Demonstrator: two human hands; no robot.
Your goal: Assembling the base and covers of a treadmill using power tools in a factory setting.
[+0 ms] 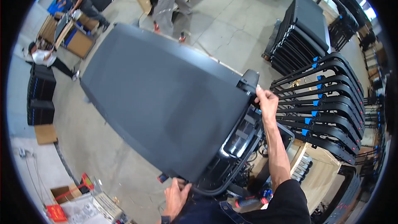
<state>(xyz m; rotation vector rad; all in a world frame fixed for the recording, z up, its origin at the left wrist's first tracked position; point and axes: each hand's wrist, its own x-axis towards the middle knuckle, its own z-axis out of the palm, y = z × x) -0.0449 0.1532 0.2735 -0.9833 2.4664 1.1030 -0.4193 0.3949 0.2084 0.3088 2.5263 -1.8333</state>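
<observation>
A large dark grey flat panel, like a treadmill deck (161, 95), stretches away from me to the upper left. Its near end meets a glossy black housing (234, 145) with a curved black frame in front. My right hand (267, 103) is closed, its fingers gripping a black end cap (250, 79) at the right near corner. At the left near corner, my left hand (176, 197) has its fingers pinched together low against the edge. What those fingers hold, if anything, is hidden. A red-and-black tool (245, 201) lies close to my body.
Curved black frames (327, 103) with blue pads stand in a row on my right, beyond a wooden crate (321, 164). Stacked dark panels (300, 33) rise at the far right. A cluttered bench (89, 205) is at lower left. Several people work at the back and left.
</observation>
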